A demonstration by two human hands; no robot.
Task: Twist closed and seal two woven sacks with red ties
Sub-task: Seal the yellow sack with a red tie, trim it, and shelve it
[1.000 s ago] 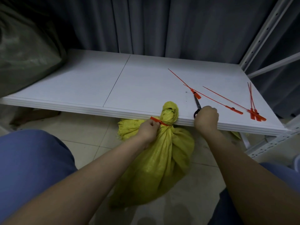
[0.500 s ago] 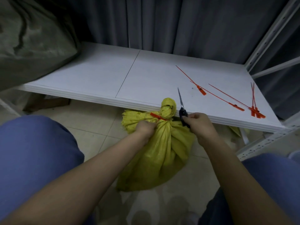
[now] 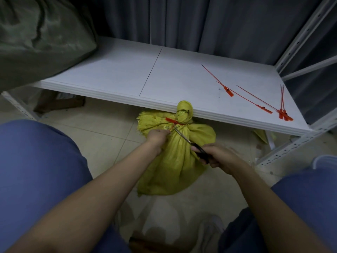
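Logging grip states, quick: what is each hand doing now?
Left hand: closed, pinching the red tie's tail at the yellow sack.
Right hand: closed on the scissors.

White shelf [image 3: 118,70], loose red ties [image 3: 255,99], floor [image 3: 102,128], yellow sack [image 3: 175,161]

Sack [image 3: 175,161]: on the floor [image 3: 102,136] in front of you, between your knees, its tied neck just under the front edge of the shelf [image 3: 127,73].
Tie [image 3: 172,122]: around the sack's neck.
Your left hand [image 3: 156,136]: on the sack, left of the neck.
Your right hand [image 3: 218,156]: right of the sack, holding scissors [image 3: 191,143] that point up-left to the tie.
Spare ties [image 3: 255,95]: on the shelf, right side.
Bag [image 3: 36,37]: far left, beside the shelf.
Curtain [image 3: 200,21]: behind the shelf.
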